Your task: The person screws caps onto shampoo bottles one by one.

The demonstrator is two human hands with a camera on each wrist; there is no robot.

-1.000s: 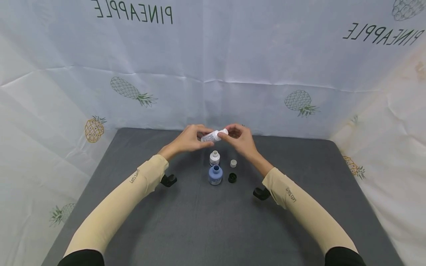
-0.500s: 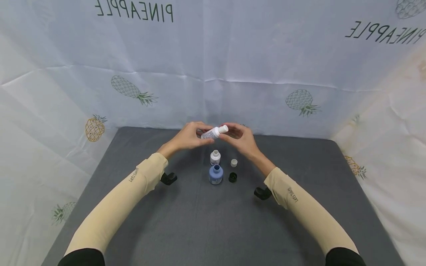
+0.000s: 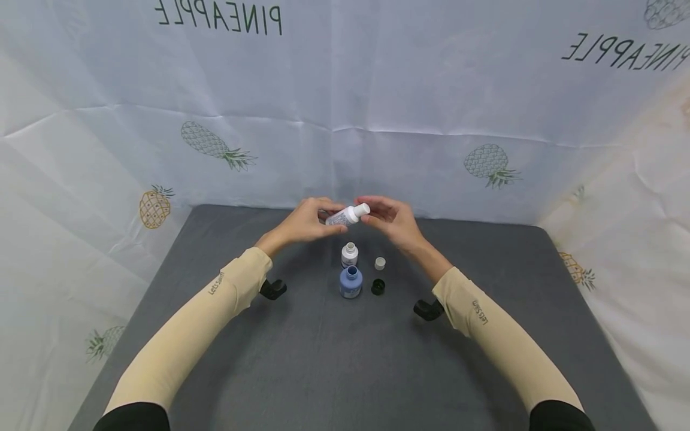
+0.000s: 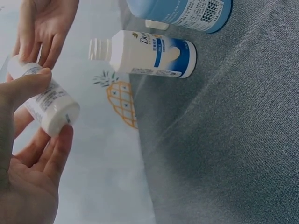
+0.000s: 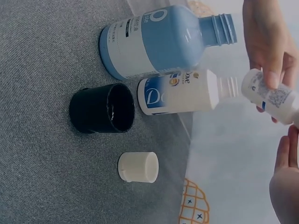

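Note:
A small white bottle (image 3: 342, 216) with a white cap (image 3: 362, 209) is tilted in the air over the far part of the table. My left hand (image 3: 303, 224) grips its body between thumb and fingers, the base showing in the left wrist view. At the capped end, my right hand (image 3: 396, 226) holds its fingers loosely bent, and the whole cap shows beside the fingertips. Below stand an uncapped white Dove bottle (image 5: 187, 93) and, nearer the front, an uncapped blue bottle (image 5: 173, 42). Both show bare threaded necks.
A loose white cap (image 5: 138, 167) and a larger black cap (image 5: 102, 108) lie to the right of the standing bottles. Grey cloth covers the table (image 3: 318, 359). A pineapple-print curtain (image 3: 345, 84) hangs right behind its far edge.
My right hand was pinching the cap a second ago; its fingers have since loosened and drawn back slightly to the right. The left hand keeps its grip on the bottle.

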